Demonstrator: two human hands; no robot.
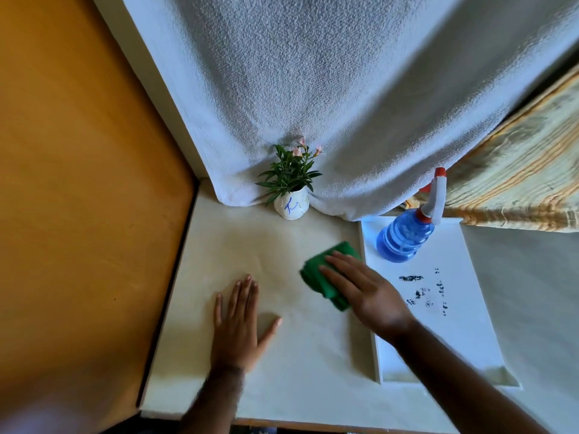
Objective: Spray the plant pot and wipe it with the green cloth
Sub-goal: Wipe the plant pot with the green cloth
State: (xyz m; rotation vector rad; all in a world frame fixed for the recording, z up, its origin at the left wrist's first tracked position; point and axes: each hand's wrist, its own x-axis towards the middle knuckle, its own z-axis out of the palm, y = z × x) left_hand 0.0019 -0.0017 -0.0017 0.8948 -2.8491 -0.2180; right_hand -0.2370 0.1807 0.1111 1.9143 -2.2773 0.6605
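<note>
A small white plant pot (291,207) with blue markings holds a green plant with pink flowers at the back of the cream table (282,355), against a hanging white towel. A folded green cloth (316,272) lies on the table in front of it, to the right. My right hand (365,291) lies flat on the cloth, fingers stretched out, pressing rather than gripping. My left hand (239,324) rests palm down on the bare table, fingers spread, holding nothing. A blue spray bottle (407,236) with a white and red trigger head stands on the white tray (470,324), untouched.
The white towel (313,89) hangs behind the pot. An orange wall (78,183) borders the table on the left. A striped yellowish fabric (517,183) hangs at the right. The tray carries dark smudges and lies right of the cloth.
</note>
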